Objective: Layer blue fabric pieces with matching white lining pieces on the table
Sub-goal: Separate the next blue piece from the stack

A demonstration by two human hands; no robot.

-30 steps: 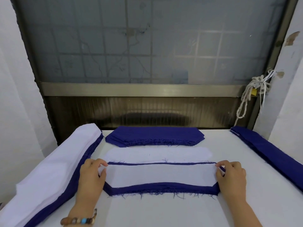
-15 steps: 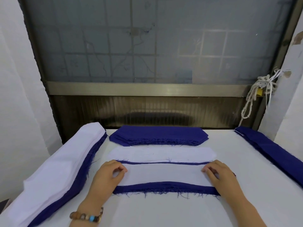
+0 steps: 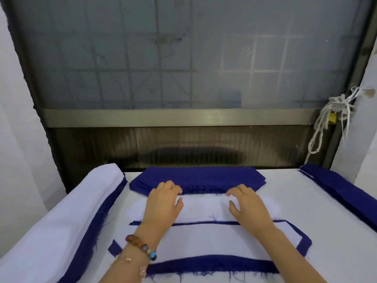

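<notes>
— Far left of the frame?
— Side pile (image 3: 61, 217) of white over blue along the worktop (image 3: 302, 193). Leave alone.
— Left hand (image 3: 164, 203)?
— Centre. Grip loosely spread, nothing held, fingertips at the near edge of the blue stack (image 3: 197, 176), thumb on the white lining (image 3: 204, 207).
— Lower centre?
— Lined blue piece (image 3: 204, 242), flat, seemingly done.
— Right hand (image 3: 247, 207)?
— Grip relaxed, empty, fingertips on the lining's far edge.
— Doing it well?
— Likely: peel one blue layer only, pinch both ends evenly, lay flat, square the edges.
</notes>
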